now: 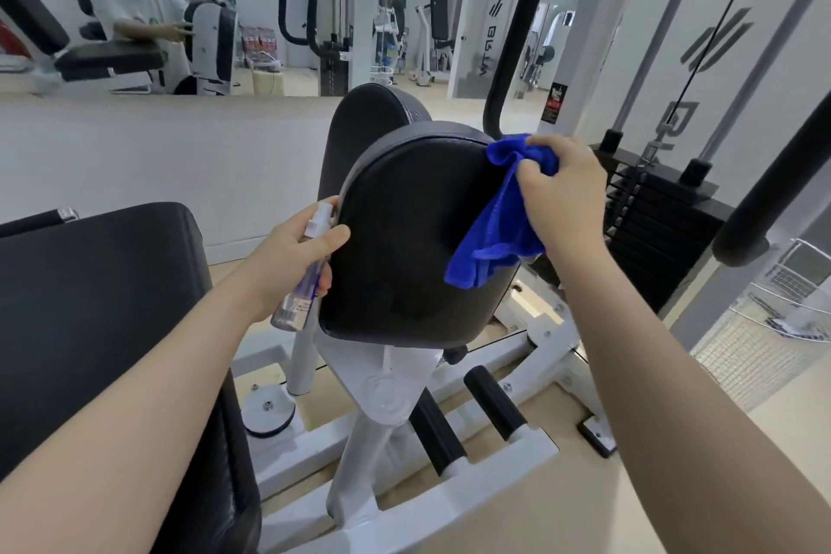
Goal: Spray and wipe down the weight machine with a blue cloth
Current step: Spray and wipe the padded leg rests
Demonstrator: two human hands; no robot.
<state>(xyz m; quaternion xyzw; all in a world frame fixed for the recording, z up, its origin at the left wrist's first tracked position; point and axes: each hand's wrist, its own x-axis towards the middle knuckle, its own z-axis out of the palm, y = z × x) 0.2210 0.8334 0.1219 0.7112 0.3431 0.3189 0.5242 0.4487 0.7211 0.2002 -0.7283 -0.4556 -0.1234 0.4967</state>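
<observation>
The white-framed weight machine (454, 490) fills the middle of the view, and its black rounded pad (404, 234), tilted toward the camera on a white post, serves as the landmark here. Left of the pad lies a broad black seat cushion (103, 306); behind the pad stands a second, taller black pad (364, 121), and to the right of it sits the dark weight stack (661, 234) with chrome guide rods rising above. Beyond the pad, along the far wall, a mirror (270, 14) shows the reflection of a person in a white shirt. Below the pad, two black foot pegs (492, 400) project from the frame. The blue cloth (494, 238) is draped over the pad's upper right edge, hanging down its right side; the right hand (562, 193) grips it bunched at the top, fingers curled around the fabric. At the pad's left edge, the left hand (292, 256) is wrapped around a small clear spray bottle (306, 274), its white nozzle up, thumb touching the pad's rim.
</observation>
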